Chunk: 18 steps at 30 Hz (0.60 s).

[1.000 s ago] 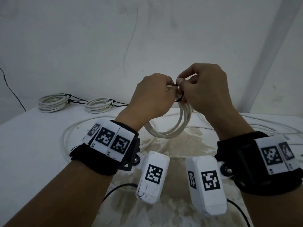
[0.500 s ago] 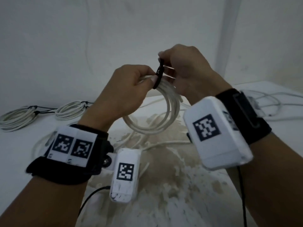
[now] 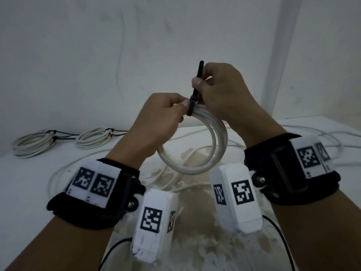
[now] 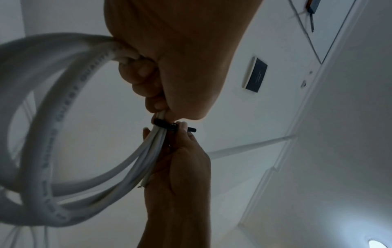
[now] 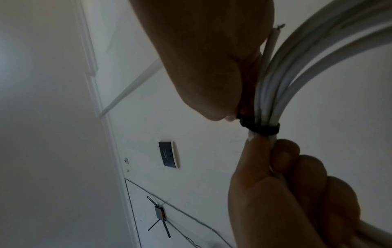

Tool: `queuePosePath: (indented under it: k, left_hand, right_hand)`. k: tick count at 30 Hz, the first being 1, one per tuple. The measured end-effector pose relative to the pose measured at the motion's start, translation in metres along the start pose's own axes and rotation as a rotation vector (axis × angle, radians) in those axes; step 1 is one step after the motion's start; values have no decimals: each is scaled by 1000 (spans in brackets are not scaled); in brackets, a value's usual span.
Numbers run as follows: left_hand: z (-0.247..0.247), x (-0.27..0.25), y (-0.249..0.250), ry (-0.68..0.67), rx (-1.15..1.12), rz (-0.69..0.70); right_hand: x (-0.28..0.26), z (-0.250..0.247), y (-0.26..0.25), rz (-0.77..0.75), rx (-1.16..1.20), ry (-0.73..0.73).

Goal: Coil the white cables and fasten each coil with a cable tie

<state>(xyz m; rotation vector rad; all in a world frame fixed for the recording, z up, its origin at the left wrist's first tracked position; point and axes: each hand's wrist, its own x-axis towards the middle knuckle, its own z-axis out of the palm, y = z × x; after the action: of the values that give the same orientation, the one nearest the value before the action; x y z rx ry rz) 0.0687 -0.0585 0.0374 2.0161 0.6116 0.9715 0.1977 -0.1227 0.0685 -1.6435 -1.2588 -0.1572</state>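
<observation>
Head view: two tied coils (image 3: 33, 142) behind; left hand (image 3: 156, 116) grips a third coil (image 3: 211, 145), right hand (image 3: 220, 89) pinches its tie (image 3: 196, 85).

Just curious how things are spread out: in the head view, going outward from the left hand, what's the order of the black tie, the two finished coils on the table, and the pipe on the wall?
1. Tie, at the left hand's thumb.
2. Nearer coil, left.
3. Far-left coil.
4. Pipe, upper right wall.

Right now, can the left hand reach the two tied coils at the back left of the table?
Probably not at once. The left hand grips the coil while the right hand pulls the cable tie. The path to the tied coils looks free, but it must let go first.
</observation>
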Motion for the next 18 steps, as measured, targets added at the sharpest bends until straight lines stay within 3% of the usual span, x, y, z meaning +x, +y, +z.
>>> queuePosePath:
  k: [5, 9, 14, 18]
  left_hand:
    - [8, -7, 6, -4, 144, 160]
    - [10, -8, 4, 18, 177, 154]
    - [13, -4, -3, 51, 232, 213]
    - [15, -4, -7, 57, 297, 229]
  right_hand:
    - [-1, 5, 13, 130, -38, -24]
    - [0, 8, 15, 175, -42, -45]
    - [3, 10, 22, 223, -243, -9]
    - [3, 15, 32, 255, -110, -34]
